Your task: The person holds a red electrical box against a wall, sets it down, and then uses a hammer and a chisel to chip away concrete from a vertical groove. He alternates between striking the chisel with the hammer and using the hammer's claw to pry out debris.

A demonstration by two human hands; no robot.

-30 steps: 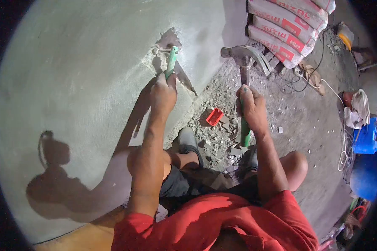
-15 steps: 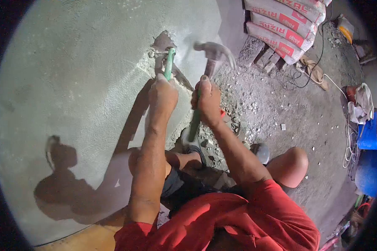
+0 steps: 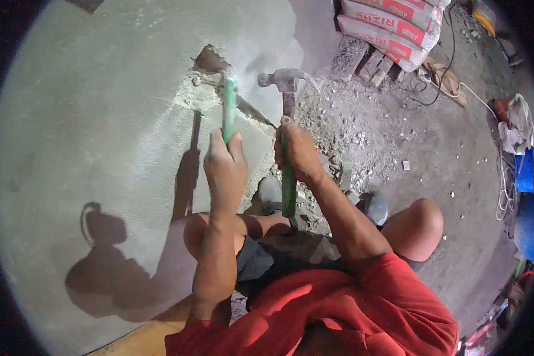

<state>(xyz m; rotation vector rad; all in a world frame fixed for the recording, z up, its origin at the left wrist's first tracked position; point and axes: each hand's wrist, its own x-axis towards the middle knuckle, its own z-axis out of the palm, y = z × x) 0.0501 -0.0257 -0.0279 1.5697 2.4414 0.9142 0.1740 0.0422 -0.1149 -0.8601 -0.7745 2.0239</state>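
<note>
My left hand (image 3: 224, 169) is closed around a green chisel (image 3: 229, 107) held upright in front of the grey plastered wall (image 3: 101, 113). The chisel's top end overlaps the chipped patch below a broken-out hole (image 3: 211, 60). In my right hand (image 3: 298, 148) is a claw hammer (image 3: 288, 89), gripped by its green handle with the thumb along it. The hammer's head is up, to the right of the chisel and apart from it. A dark groove (image 3: 255, 111) runs down to the right from the hole.
Rubble (image 3: 344, 142) lies along the foot of the wall near my shoes. Stacked cement bags (image 3: 391, 29) rest on blocks at the back right. A cable (image 3: 436, 95), a white cord (image 3: 499, 184) and blue containers (image 3: 527, 228) are farther right.
My left hand has come lower and slightly left, with the chisel now more upright. My right hand has moved slightly lower and right; the hammer's head has shifted left and down.
</note>
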